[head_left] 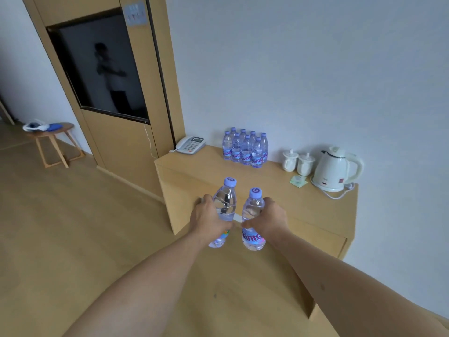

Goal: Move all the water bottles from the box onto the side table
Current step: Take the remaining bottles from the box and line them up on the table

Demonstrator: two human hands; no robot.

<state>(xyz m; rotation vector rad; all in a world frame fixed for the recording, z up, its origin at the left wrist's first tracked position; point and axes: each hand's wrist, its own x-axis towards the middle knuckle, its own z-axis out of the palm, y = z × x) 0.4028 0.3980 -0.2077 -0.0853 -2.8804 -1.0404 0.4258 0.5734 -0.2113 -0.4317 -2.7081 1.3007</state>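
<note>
While each hand, left hand [211, 218] and right hand [266, 221], grips a clear plastic water bottle with a lilac cap at mid-body, left bottle [224, 205] and right bottle [252, 216], both look full and weighty. Thin walls may flex, so holding the waist suits

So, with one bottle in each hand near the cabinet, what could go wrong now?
1. The clear plastic bottle with a purple cap in the left hand is tilted and may slip.
2. Setting it or the right hand's bottle down carelessly may topple the tightly packed group of bottles on the wooden cabinet top.
</note>
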